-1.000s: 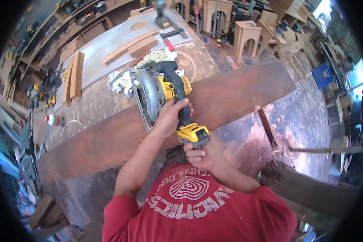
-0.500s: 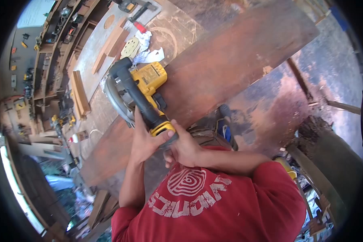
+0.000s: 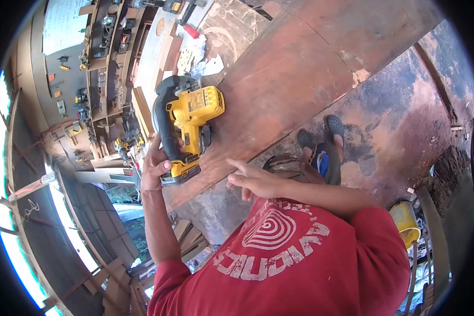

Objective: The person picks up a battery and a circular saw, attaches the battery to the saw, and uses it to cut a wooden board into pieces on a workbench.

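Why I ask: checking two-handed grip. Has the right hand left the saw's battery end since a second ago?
Yes. The right hand has come off the circular saw and hovers over the plank's near edge.

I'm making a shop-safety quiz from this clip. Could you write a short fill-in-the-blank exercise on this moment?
1. The left hand grips the handle of a yellow circular ____.
2. The saw rests on a long reddish wooden ____.
3. The right hand, fingers spread, holds ____.
4. The person's shirt is ____.

Missing words: saw; board; nothing; red
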The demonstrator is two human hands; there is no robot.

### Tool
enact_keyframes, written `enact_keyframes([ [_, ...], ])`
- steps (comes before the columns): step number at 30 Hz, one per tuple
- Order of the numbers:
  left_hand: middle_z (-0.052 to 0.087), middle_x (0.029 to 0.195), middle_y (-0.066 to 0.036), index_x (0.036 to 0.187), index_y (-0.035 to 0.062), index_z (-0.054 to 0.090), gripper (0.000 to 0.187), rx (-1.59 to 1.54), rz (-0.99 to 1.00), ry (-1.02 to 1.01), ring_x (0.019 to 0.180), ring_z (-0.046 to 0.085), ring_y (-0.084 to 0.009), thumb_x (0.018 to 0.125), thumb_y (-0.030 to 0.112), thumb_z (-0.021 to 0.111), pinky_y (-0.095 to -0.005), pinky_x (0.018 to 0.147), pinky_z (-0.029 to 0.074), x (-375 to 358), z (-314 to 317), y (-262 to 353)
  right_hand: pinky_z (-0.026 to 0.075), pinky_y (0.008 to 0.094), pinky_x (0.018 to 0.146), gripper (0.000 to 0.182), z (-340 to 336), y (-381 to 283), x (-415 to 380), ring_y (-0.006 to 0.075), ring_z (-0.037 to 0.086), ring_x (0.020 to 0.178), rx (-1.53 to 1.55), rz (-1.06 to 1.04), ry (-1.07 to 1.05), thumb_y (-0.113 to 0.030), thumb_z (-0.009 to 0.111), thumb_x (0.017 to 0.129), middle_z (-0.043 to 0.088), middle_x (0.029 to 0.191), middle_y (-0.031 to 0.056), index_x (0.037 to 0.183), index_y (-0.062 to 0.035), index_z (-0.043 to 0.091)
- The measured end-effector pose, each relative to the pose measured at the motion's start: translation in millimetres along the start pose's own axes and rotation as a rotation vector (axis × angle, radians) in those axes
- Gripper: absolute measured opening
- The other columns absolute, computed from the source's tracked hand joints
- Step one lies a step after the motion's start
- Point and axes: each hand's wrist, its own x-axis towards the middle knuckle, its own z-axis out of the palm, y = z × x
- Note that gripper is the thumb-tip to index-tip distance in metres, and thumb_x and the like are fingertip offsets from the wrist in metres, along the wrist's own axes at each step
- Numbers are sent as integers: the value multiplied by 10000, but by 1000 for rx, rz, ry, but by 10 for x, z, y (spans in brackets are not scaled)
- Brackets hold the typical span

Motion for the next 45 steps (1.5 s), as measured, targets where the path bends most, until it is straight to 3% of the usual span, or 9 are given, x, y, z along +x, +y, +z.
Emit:
enact_keyframes([
  [2, 623, 1196, -173, 1541, -37, 282, 1160, 22, -6, -6, 1054, 664, -286, 648, 296, 943, -425, 950, 550, -17, -53, -10, 530, 292, 693, 814, -23, 20, -87, 151, 629, 770, -11, -9, 18, -462, 489, 1059, 622, 1281, 173, 1608, -13, 90],
  [3, 621, 1200, -176, 1543, -37, 276, 1162, 20, -2, -10, 1054, 664, -287, 649, 291, 942, -427, 951, 551, -2, -49, -5, 529, 290, 623, 892, -21, 91, -82, 156, 626, 719, 7, -56, 45, -479, 554, 1024, 643, 1198, 181, 1592, 36, 100],
  [6, 613, 1213, -188, 1547, -39, 257, 1167, -21, 4, -37, 1065, 660, -287, 653, 275, 937, -435, 955, 553, 56, -100, -30, 535, 303, 638, 887, -25, 161, -70, 168, 636, 739, -52, -99, 64, -480, 568, 1017, 653, 1162, 174, 1587, 42, 134],
  [9, 611, 1221, -192, 1538, -49, 273, 1140, -31, 3, -60, 1078, 654, -283, 663, 274, 928, -432, 953, 557, 88, -102, 2, 526, 316, 700, 802, -71, 127, -104, 162, 612, 784, -80, -69, 56, -376, 586, 1032, 623, 1215, 160, 1592, 8, 158],
  [26, 624, 1228, -172, 1561, -28, 251, 1183, 121, 16, -16, 1064, 655, -271, 646, 319, 916, -425, 979, 534, -9, -130, -105, 534, 308, 700, 834, -47, 116, 54, 147, 622, 807, -236, -242, 121, -339, 684, 973, 618, 1188, 163, 1549, 58, 232],
  [30, 636, 1215, -189, 1584, -11, 227, 1134, -9, 29, -41, 1086, 644, -266, 696, 200, 899, -412, 990, 515, -91, -67, -202, 537, 293, 694, 880, 135, 86, 198, 131, 618, 804, -265, -226, 124, -293, 726, 947, 592, 1237, 187, 1543, 86, 200],
  [40, 637, 1211, -208, 1572, -23, 265, 1098, -93, 96, -65, 1069, 658, -263, 690, 196, 880, -397, 975, 533, -29, -143, -268, 563, 369, 858, 1055, 378, 133, 635, 275, 681, 994, -380, -384, 164, -352, 801, 873, 519, 1336, 307, 1555, 85, 126],
  [43, 636, 1212, -208, 1551, -38, 291, 1121, -47, 94, -75, 1065, 662, -261, 662, 251, 909, -406, 963, 545, 0, -152, -205, 511, 414, 993, 1038, 406, 11, 606, 369, 545, 1269, -351, -329, 172, -357, 802, 835, 466, 1413, 344, 1531, 106, 187],
  [45, 636, 1213, -207, 1548, -42, 293, 1139, -18, 90, -80, 1064, 664, -262, 654, 277, 922, -408, 960, 548, 31, -171, -179, 548, 388, 916, 1076, 382, 88, 676, 329, 628, 1122, -388, -390, 184, -391, 809, 845, 487, 1379, 326, 1543, 99, 153],
])
